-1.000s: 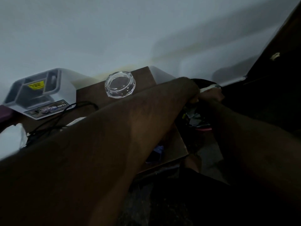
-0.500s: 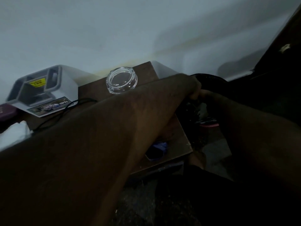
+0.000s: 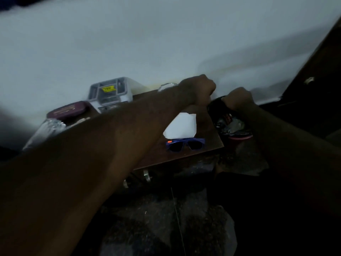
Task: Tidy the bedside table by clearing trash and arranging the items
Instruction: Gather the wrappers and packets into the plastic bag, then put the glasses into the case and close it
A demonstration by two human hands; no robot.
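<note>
On your bedside table (image 3: 205, 128), the maroon case (image 3: 68, 110), white paper (image 3: 181, 126) and blue sunglasses (image 3: 186, 145) lie unsorted. Your left hand (image 3: 198, 87) is curled in a fist over the table's far right corner, and I cannot tell if it holds anything. Your right hand (image 3: 238, 98) grips the black liner (image 3: 215, 106), probably to keep the trash bin (image 3: 239, 138) open just beside the table.

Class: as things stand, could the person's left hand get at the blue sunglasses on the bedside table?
Probably yes. The sunglasses lie uncovered near the table's front edge. The left hand, a curled fist, is farther back near the right hand gripping the black bag; whether it holds anything is unclear.
</note>
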